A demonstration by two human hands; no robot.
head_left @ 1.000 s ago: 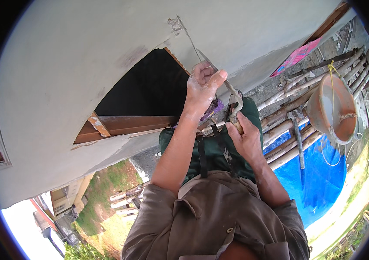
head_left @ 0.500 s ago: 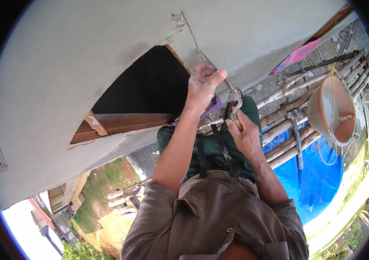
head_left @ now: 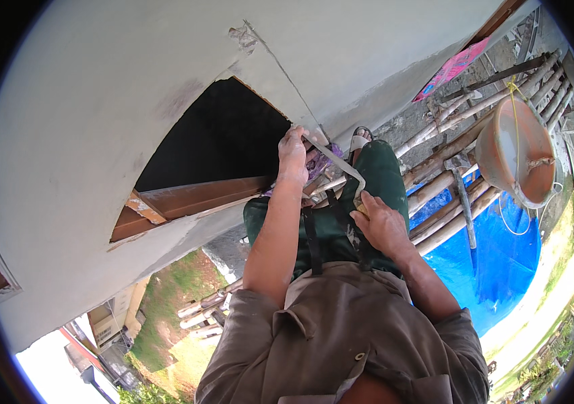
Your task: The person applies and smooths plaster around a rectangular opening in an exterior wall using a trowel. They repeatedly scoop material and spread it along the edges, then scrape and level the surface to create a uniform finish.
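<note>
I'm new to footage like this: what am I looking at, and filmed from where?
No machine here: these are a person's bare hands, seen from above by a wide fisheye camera worn on the head, which bends straight edges. The right hand holds a long, narrow, bent-necked tool by its handle. The left hand is near the tool's far end; whether it touches is unclear. Ahead is a pale wall with a dark opening. To the right, an orange-brown bucket is beside wooden poles, with a blue sheet below.
</note>
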